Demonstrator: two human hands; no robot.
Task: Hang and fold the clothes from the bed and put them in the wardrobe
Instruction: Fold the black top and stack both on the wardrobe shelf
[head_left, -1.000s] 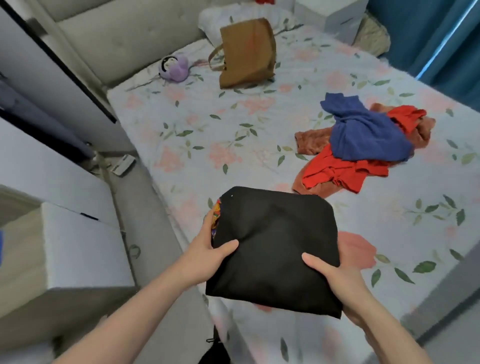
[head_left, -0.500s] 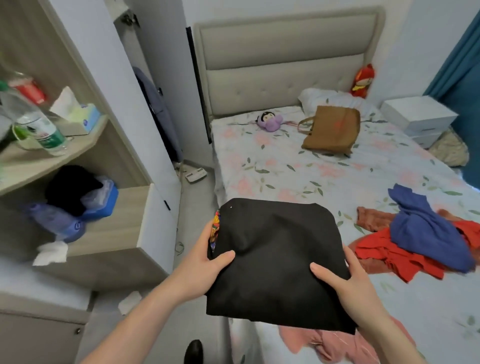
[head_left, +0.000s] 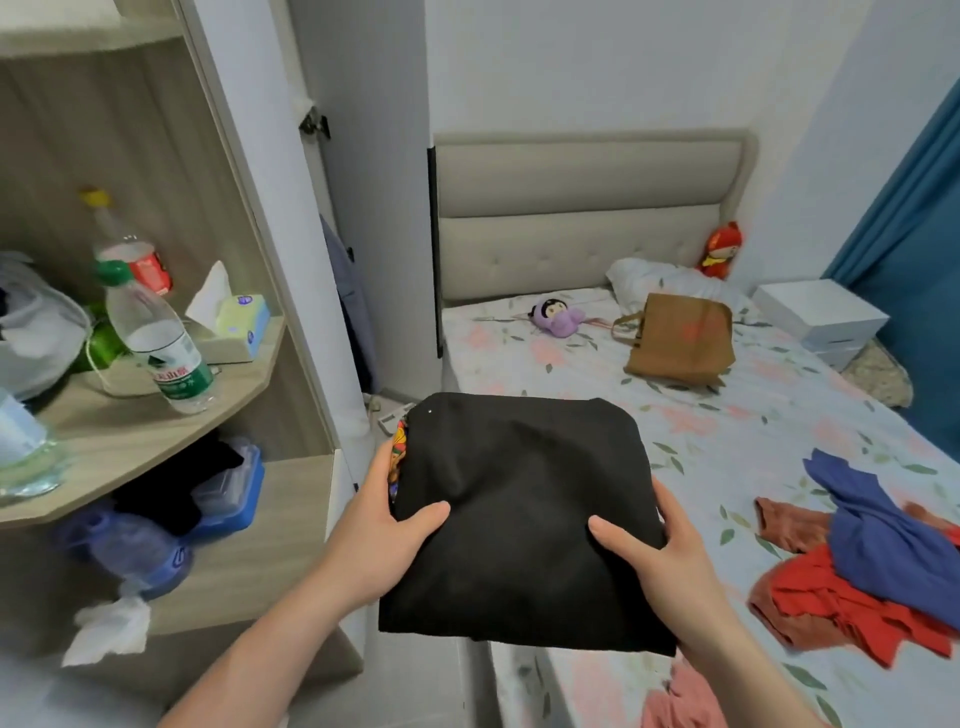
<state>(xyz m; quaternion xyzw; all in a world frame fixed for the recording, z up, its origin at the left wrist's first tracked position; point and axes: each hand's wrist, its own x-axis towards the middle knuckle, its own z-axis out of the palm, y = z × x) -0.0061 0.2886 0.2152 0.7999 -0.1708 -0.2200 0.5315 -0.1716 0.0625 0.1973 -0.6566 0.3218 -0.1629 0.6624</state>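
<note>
A folded black garment with a colourful print showing at its left edge is held up in front of me, above the gap between bed and shelves. My left hand grips its left side, thumb on top. My right hand grips its right side the same way. On the bed at the right lies a loose pile: a blue garment, a red one and an orange-brown one. A pink garment hangs at the bed's near edge.
Open wooden shelves at the left hold water bottles, a tissue box and a blue container. A white wardrobe door stands beside them. On the bed sit a brown bag, a purple plush toy and white boxes.
My view has swung left and up from the bed toward the shelves and wardrobe door. Both hands keep the same hold on the folded black garment, now lifted off the bed.
</note>
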